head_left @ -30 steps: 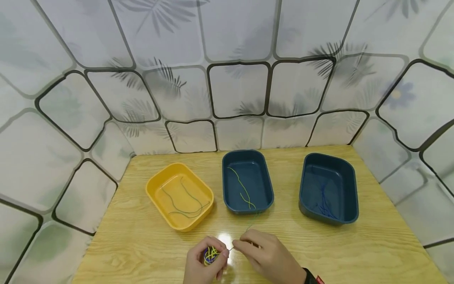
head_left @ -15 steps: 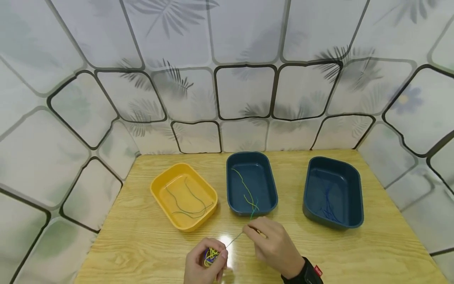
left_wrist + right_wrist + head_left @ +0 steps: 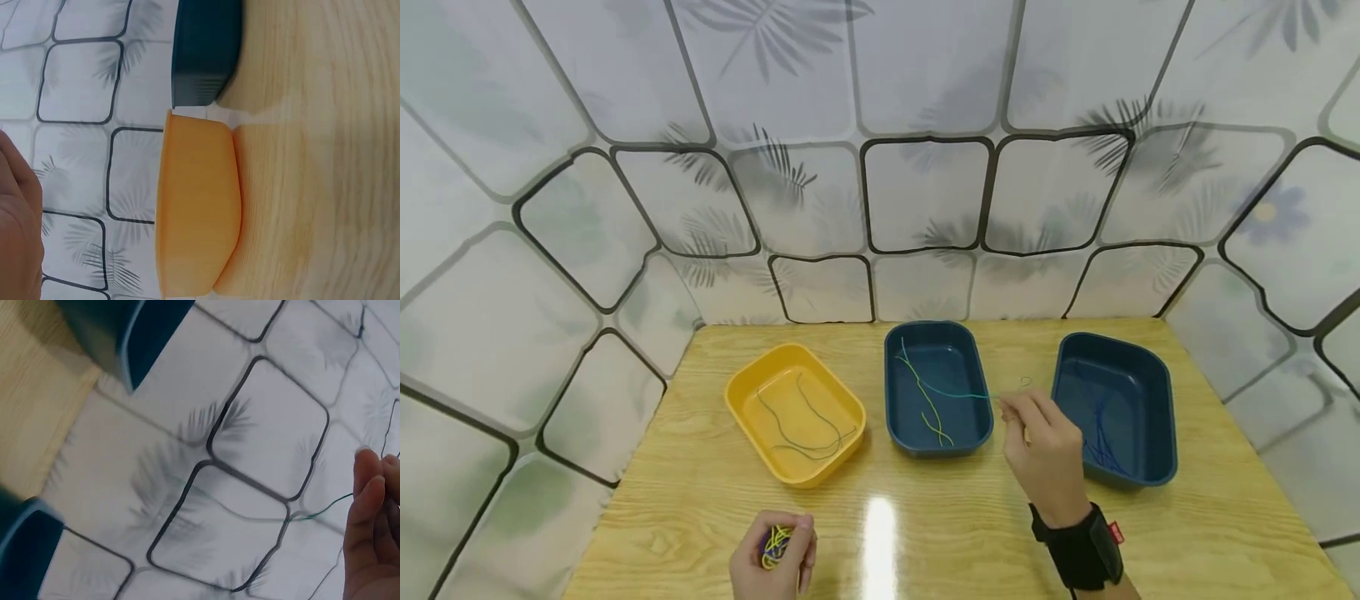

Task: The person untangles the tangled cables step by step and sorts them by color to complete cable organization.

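My left hand [image 3: 787, 572], low in the head view, grips a tangled bundle of yellow and blue strings [image 3: 776, 546]. Between thumb and fingertips my right hand [image 3: 1047, 457] pinches a thin green string [image 3: 951, 394]. That string trails left over the middle dark blue bin [image 3: 891, 417], where two yellow strings [image 3: 927, 402] lie. In the right wrist view the green string [image 3: 312, 517] hangs from the fingertips. Only part of the left hand [image 3: 19, 231] shows at the edge of the left wrist view; its bundle is out of sight there.
A yellow bin [image 3: 741, 421] at left contains a few green strings [image 3: 790, 446]. Another dark blue bin [image 3: 1163, 417] at right, partly behind my right hand, holds several blue strings [image 3: 1101, 442]. All stand on a wooden table [image 3: 685, 500] before a patterned cloth wall [image 3: 925, 196].
My right hand has drawn the green string out of the left hand's bundle and moved right and away from me, beside the middle bin. The left hand has shifted left, still holding the bundle.
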{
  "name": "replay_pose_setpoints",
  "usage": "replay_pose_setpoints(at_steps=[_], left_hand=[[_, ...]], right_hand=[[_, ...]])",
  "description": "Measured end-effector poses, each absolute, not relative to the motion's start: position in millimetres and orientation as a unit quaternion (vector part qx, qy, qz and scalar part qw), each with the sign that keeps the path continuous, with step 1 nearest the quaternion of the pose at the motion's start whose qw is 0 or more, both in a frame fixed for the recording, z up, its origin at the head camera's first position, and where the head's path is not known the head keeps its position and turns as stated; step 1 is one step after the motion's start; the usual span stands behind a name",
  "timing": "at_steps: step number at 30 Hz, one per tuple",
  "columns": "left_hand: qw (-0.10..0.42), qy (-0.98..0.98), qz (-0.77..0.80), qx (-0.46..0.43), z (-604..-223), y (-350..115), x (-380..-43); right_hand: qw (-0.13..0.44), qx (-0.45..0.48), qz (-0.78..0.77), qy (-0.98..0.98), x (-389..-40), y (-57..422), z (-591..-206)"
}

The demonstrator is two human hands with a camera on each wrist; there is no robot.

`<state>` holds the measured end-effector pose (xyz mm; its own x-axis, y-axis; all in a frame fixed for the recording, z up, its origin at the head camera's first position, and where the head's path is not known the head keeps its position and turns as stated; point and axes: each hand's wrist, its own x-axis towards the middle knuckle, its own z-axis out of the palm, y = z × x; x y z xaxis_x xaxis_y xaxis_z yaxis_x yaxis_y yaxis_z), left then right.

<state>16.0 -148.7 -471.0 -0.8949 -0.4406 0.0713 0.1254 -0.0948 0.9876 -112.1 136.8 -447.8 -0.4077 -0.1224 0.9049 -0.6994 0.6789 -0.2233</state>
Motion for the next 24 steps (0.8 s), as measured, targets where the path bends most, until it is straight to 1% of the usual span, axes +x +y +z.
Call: replay_pose_setpoints(at_steps=[5,11,17,21,24], left_hand=[[0.155,-0.65,-0.741,0.063,-475.5,-146.0,14.6],[0.135,-0.65,-0.746,0.056,-475.9,-141.3,14.6],[0.113,-0.653,-0.748,0.036,-476.0,-141.1,14.7],[0.091,-0.655,-0.748,0.05,-475.7,-140.6,15.2],[0.088,-0.659,-0.744,0.068,-474.8,-141.4,15.0]], right_hand=[[0.422,0.301,0.322,-0.792,-114.9,103.6,-447.0],[0.358,0.334,0.318,-0.812,-119.2,48.6,-447.1],[0.328,0.338,0.27,-0.84,-128.0,-2.3,-467.7],[0.309,0.327,0.24,-0.86,-131.8,-24.2,-482.7],[0.293,0.324,0.214,-0.874,-134.2,-37.6,-489.3]])
